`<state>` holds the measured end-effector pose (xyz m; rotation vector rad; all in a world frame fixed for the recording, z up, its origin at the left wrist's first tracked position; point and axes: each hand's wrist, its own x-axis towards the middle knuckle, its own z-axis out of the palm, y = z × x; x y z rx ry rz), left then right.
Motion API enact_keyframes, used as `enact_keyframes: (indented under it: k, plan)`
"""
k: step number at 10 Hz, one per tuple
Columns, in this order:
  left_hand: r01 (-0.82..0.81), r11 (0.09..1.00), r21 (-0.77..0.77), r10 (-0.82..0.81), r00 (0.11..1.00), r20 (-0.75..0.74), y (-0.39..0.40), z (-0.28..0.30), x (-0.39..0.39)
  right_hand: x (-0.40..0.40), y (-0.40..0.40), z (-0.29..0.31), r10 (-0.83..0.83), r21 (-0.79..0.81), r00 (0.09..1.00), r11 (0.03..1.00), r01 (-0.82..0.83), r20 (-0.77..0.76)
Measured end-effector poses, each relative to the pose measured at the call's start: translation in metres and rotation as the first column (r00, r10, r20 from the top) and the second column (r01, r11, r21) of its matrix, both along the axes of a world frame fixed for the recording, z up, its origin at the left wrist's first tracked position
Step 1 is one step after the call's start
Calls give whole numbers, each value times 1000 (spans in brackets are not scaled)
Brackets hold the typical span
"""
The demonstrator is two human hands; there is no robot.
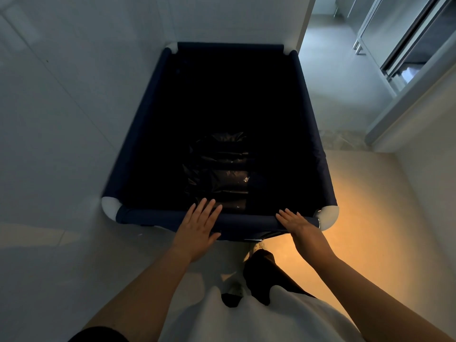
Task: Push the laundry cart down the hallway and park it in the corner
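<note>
The laundry cart (138, 124) is a deep dark-blue fabric bin with white corner pieces. It stands in a corner, its left side along the white wall and its far end against another wall. A shiny black bag or garment (219, 169) lies at its bottom. My left hand (198, 228) lies flat over the near rim, fingers spread, not gripping. My right hand (293, 222) rests flat on the same rim near the right corner, fingers extended.
A white wall (54, 119) runs close along the cart's left. A doorway (338, 70) opens past the cart at the upper right, with a sliding-door frame (404, 55) beside it. Warm-lit floor (357, 230) lies to my right. My legs stand just behind the cart.
</note>
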<state>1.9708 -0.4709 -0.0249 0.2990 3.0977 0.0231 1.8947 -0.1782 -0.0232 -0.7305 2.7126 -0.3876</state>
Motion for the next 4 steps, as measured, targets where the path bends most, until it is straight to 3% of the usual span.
enact_keyframes:
  k: [2, 4]
  plan:
    - [-18, 999, -42, 22, 993, 112, -2, -4, -2, 2, -1, 10, 13, -28, 1000, 1000, -14, -11]
    - [-124, 992, 29, 104, 921, 375, 4, 28, -29, 0, -2, 33, -4, -160, 998, 987, 15, 68]
